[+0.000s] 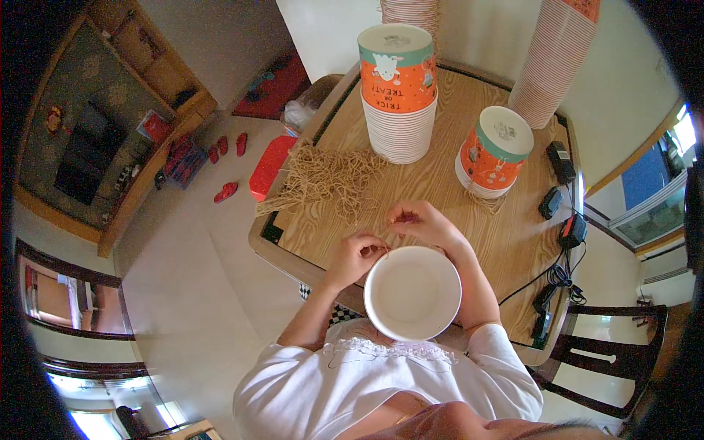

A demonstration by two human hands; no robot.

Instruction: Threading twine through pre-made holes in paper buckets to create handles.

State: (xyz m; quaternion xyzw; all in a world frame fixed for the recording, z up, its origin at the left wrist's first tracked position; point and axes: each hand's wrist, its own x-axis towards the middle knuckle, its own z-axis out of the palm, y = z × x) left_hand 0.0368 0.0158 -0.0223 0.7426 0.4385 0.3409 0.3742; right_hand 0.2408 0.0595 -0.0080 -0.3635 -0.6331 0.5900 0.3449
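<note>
White round paper bucket, mouth up, sits between the forearms at the near edge of the wood-grain bench. Left hand: fingers curled in beside its rim. Right hand: half-closed just beyond the rim. Can't tell what either grips. Tangled tan twine pile lies ahead, beside orange-and-teal bucket stack.
</note>
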